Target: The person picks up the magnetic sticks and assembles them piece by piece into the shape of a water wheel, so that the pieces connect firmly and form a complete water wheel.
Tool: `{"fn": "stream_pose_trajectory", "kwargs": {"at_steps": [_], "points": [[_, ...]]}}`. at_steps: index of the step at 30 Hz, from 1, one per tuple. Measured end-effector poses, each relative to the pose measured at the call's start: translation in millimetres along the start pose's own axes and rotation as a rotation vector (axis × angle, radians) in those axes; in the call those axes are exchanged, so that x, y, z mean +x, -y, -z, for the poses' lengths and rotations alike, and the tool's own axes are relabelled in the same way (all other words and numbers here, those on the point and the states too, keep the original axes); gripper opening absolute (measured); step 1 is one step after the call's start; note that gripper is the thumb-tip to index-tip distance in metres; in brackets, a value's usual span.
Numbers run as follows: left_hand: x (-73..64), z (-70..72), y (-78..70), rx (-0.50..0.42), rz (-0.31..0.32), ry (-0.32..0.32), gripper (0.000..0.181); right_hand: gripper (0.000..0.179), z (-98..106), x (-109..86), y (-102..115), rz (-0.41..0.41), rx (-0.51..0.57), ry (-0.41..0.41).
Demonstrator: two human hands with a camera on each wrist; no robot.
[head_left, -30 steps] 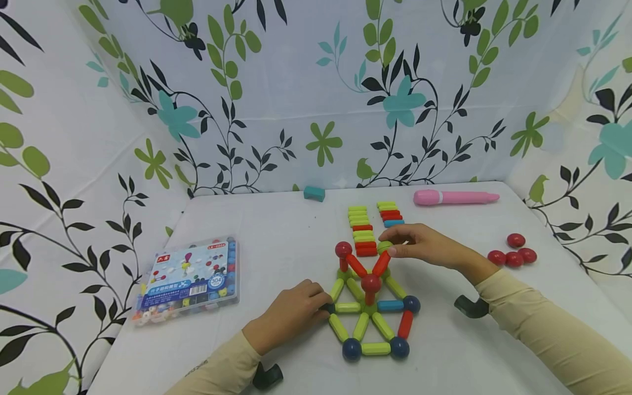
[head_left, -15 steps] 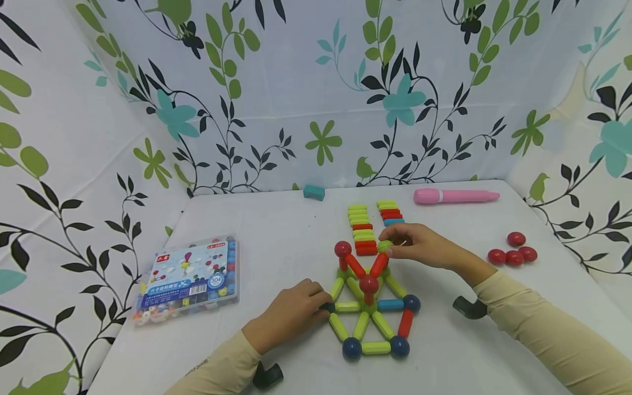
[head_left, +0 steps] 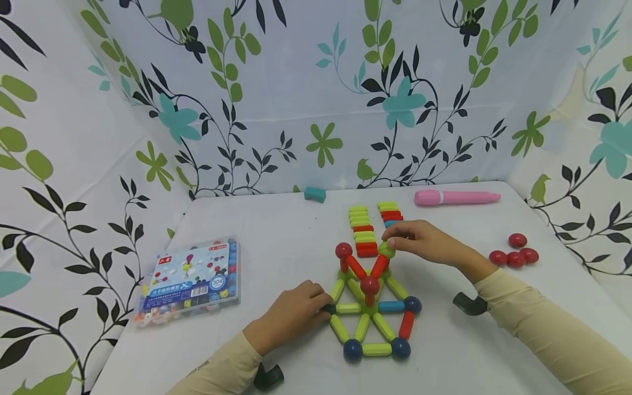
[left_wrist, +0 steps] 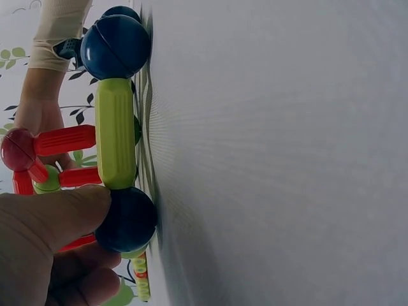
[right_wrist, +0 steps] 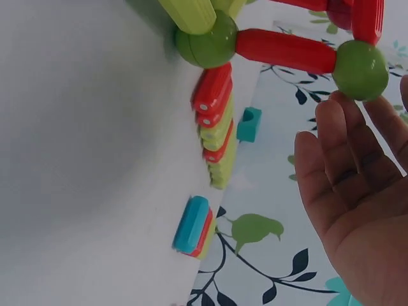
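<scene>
A model of coloured sticks and balls (head_left: 369, 305) lies on the white table, with a flat hexagon of blue and green balls below. Red sticks rise from it to two red balls and a green ball (head_left: 387, 250). My left hand (head_left: 291, 312) pinches a dark blue ball (left_wrist: 126, 220) at the model's left corner between thumb and fingers. Beside the raised green ball, my right hand (head_left: 424, 241) has loosely bent fingers. In the right wrist view those fingers (right_wrist: 331, 124) are spread next to or lightly touching the ball, not wrapped round it.
Two rows of loose sticks (head_left: 362, 230) lie just behind the model. Several red balls (head_left: 515, 259) sit at the right, near a pink pen-like object (head_left: 456, 197). A boxed kit (head_left: 190, 280) stands left, and a small teal block (head_left: 314, 194) at the back.
My right hand gripped the green ball earlier; its thumb and fingers have now loosened and lifted slightly. The ball stays on the red sticks. My left hand holds its place.
</scene>
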State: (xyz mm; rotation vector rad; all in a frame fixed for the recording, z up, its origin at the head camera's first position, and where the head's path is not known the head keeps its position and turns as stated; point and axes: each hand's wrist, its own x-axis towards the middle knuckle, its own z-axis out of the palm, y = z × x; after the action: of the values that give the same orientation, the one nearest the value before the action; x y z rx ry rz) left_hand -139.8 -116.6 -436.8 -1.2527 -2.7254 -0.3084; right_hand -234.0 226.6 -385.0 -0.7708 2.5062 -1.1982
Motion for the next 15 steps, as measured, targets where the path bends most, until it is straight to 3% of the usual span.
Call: {"fn": "stream_pose_trajectory", "kwargs": {"at_steps": [7, 15], "points": [[0.9, 1.3, -1.2, -0.016, 0.002, 0.017, 0.022, 0.026, 11.3, 6.3, -10.7, -0.051, 0.069, -0.071], [1.8, 1.6, -0.7, -0.016, 0.021, 0.040, 0.024, 0.026, 8.2, 9.0, -17.0, -0.051, 0.093, -0.032]]}}
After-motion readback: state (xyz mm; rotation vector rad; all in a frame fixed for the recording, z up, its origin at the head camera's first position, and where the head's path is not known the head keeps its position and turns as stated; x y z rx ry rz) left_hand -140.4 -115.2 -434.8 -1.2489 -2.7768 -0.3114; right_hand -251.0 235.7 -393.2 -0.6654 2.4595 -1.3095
